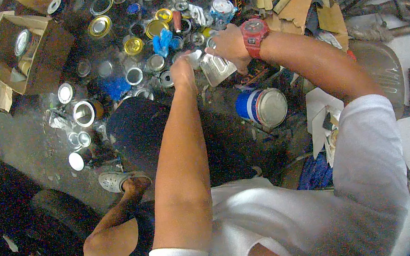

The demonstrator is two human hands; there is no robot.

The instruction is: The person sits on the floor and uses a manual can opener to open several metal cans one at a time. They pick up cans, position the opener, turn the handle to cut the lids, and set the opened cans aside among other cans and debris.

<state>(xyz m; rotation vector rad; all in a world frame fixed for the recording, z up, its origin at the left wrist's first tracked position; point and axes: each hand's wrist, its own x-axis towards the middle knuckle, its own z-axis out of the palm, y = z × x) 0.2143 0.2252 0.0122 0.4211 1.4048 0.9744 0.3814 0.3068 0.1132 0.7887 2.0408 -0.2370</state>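
My left hand (pixel 183 73) is closed, its fingertips by a small whitish piece (pixel 196 55); what they grip is hidden. My right hand (pixel 230 47), with a red watch (pixel 255 35) on its wrist, is curled at the upper edge of a flat-sided silver metal tin (pixel 218 70). The tin is tilted, and a raised outline shows on its face. Beyond the hands lie a crumpled blue glove or rag (pixel 163 42) and a dark red tube-like piece (pixel 177 22). An open can (pixel 165 79) stands just left of my left hand.
Many paint cans and lids cover the floor ahead, among them a gold-rimmed lid (pixel 100 26). A cardboard box (pixel 38 60) stands at the far left. A blue-and-white paint can (pixel 270 107) lies nearer, right of centre. Torn cardboard (pixel 298 8) is piled at the right. Tyres (pixel 59 213) stand lower left.
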